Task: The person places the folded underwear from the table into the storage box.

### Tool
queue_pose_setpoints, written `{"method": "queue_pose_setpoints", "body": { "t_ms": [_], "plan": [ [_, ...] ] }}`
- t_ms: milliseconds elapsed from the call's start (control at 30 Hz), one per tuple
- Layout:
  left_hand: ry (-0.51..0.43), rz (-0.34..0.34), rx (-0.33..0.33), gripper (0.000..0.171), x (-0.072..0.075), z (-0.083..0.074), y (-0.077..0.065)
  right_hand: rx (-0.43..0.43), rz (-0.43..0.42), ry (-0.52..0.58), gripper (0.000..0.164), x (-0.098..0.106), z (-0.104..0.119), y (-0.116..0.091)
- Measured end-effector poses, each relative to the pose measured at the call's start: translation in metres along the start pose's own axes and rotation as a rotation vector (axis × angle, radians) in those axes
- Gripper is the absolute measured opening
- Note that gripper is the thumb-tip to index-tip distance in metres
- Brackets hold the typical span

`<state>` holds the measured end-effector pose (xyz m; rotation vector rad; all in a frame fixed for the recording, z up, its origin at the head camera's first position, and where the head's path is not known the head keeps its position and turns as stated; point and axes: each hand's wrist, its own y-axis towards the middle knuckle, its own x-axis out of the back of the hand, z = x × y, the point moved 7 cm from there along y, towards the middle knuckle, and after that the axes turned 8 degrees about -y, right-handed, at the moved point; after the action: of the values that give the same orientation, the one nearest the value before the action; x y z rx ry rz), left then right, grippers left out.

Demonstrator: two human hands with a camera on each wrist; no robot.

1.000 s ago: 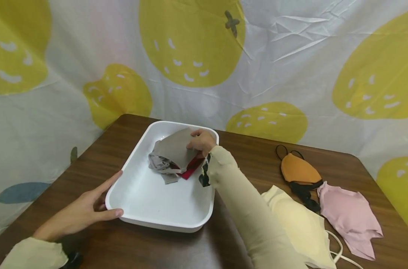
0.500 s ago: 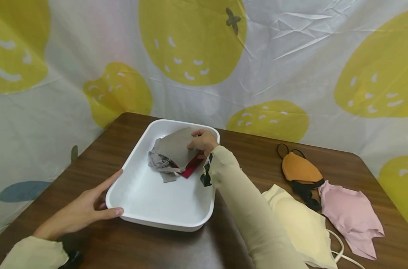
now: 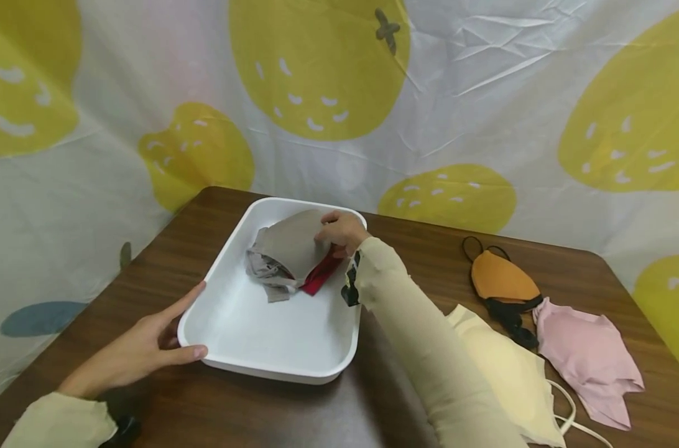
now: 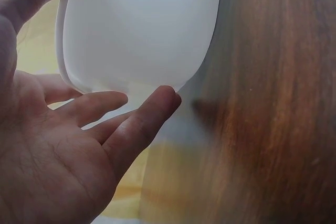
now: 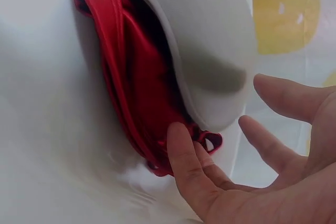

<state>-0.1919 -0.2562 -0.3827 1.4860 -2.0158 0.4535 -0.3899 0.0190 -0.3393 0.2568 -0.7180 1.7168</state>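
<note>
A white plastic tub (image 3: 272,339) stands on the table, and my left hand (image 3: 135,348) grips its near left corner, thumb and fingers spread along the rim. The left wrist view shows fingers (image 4: 149,121) against the tub's outer wall. Inside, at the far end, a grey bra (image 3: 295,242) lies cup up over a satiny red garment (image 3: 321,274), which is partly hidden. My right hand (image 3: 342,231) reaches in at the far right. From the right wrist, its fingers (image 5: 184,156) look loosely extended, the lower ones touching the red garment, thumb and index apart beside the grey cup.
On the table's right side lie an orange bra (image 3: 502,277) with black straps, a pink bra (image 3: 586,354) and a pale yellow bra (image 3: 502,373) with thin straps. My right sleeve (image 3: 434,348) partly covers the yellow one. A lemon-patterned sheet (image 3: 339,168) hangs behind the wooden table (image 3: 216,410).
My right hand has shifted slightly right, and more of the red garment shows beside the grey bra. The left hand keeps its hold on the tub.
</note>
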Motion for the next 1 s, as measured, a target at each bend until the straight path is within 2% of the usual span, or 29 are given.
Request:
{"method": "queue_pose_setpoints", "body": {
  "t_ms": [133,267,467,600,733,800,900,1000],
  "plan": [
    [0.002,0.002,0.009,0.102,-0.002,0.001,0.001,0.003,0.002,-0.002,0.045,0.010,0.003,-0.002],
    [-0.028,0.006,-0.003,0.103,-0.002,0.001,0.001,0.022,0.012,0.019,0.047,0.022,0.005,-0.007],
    [0.006,-0.006,-0.002,0.103,-0.001,0.001,0.001,0.099,0.028,0.003,0.049,0.043,0.006,-0.019],
    [0.032,-0.004,0.024,0.103,-0.001,0.004,0.001,0.251,0.031,-0.142,0.040,0.056,0.010,-0.029],
    [0.038,-0.002,0.032,0.103,-0.002,0.004,-0.002,0.467,-0.034,-0.339,0.027,0.067,0.014,-0.040],
    [0.048,-0.010,0.030,0.103,-0.002,0.004,-0.003,0.541,-0.074,-0.414,0.023,0.073,0.013,-0.048],
    [0.026,-0.009,0.027,0.102,-0.003,0.004,-0.004,0.579,-0.100,-0.469,0.023,0.086,0.005,-0.057],
    [-0.018,0.001,0.043,0.101,-0.006,0.005,-0.003,0.563,-0.111,-0.481,0.026,0.103,-0.008,-0.063]
  ]
}}
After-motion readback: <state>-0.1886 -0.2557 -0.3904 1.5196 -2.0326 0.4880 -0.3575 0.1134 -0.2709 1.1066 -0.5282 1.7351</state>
